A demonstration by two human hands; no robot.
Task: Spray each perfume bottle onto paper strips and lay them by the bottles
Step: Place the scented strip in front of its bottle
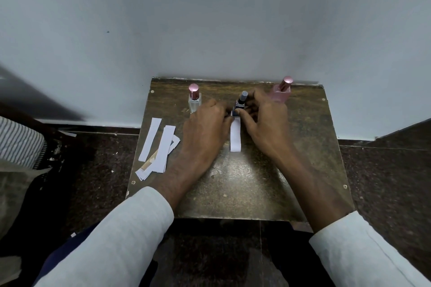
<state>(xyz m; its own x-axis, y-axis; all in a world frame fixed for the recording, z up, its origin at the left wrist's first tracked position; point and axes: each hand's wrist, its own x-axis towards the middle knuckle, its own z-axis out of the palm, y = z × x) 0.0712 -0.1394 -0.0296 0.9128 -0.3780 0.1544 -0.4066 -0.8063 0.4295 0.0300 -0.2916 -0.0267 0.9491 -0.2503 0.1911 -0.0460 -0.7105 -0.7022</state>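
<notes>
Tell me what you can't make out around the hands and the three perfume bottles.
- Head view: the dark blue bottle lower body, hidden by both hands.
- Left hand fingertips, curled out of sight; its grip is unclear.
- Pink bottle base, behind the right hand.
- Labels on the clear bottle: too small.

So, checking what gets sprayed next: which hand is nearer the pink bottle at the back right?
Right. The right hand sits just beside the pink bottle; the left hand is farther left.
</notes>
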